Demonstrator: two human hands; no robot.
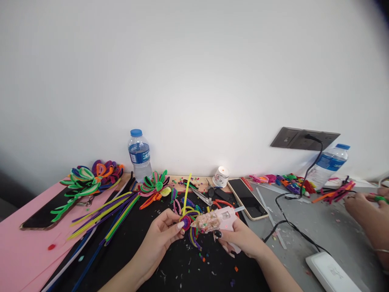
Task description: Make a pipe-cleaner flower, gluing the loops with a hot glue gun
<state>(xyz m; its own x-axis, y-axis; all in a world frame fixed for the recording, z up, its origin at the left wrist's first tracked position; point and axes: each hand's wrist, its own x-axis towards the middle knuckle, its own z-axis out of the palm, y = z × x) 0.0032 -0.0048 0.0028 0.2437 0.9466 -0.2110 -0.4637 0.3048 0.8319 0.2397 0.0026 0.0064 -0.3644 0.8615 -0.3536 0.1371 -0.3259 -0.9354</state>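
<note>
My left hand (pixel 162 237) pinches a small pipe-cleaner flower (pixel 189 227) with purple, yellow and blue loops and a pink-purple centre. My right hand (pixel 240 239) grips a pink glue gun (pixel 217 221), its glue-crusted nozzle pointing left and touching the flower's centre. Both hands hover over a black sheet (pixel 170 267) scattered with tiny cut scraps. A yellow pipe cleaner (pixel 186 192) rises from behind the flower.
Finished pipe-cleaner flowers (pixel 91 176) (pixel 154 186), loose pipe cleaners (pixel 103 215), scissors (pixel 202 197), a phone (pixel 247 198), a small cup (pixel 221 177) and water bottles (pixel 139 156) (pixel 330 164) lie along the wall. A black cable (pixel 288 223) crosses the grey table. Another person's hands (pixel 364 209) work at the right.
</note>
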